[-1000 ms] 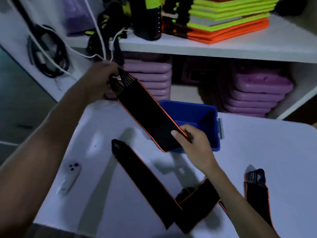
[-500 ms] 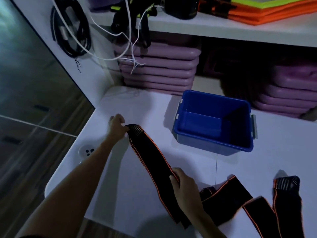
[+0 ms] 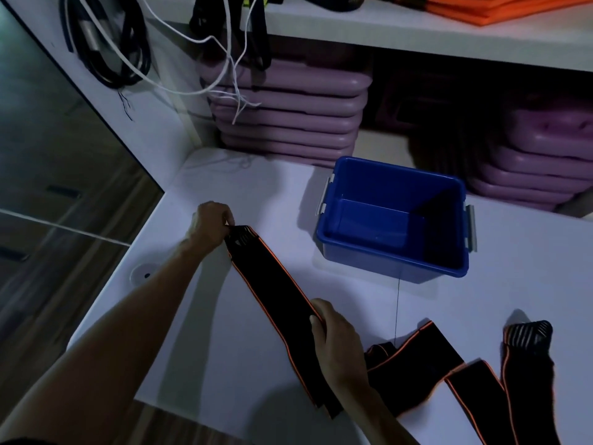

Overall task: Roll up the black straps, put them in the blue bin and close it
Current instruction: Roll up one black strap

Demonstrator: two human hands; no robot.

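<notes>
Straps: we had none rolled. Left hand (image 3: 210,224) pinched end of strap (image 3: 272,284) flat on table (image 3: 263,194); right hand (image 3: 337,342) pressed it down further along. Second strap (image 3: 526,374) lay beyond right hand. Bin (image 3: 391,261) empty, open, past both grips; no lid seen.

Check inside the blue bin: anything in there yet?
The blue bin looks empty: bare floor and walls, no strap inside. Its right inner corner is in deep shadow, so that part is unclear.

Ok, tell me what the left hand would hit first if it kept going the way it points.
Likely nothing close: the left hand points up the bare table toward the stacked purple pads at the back. Depth is hard to judge.
</notes>
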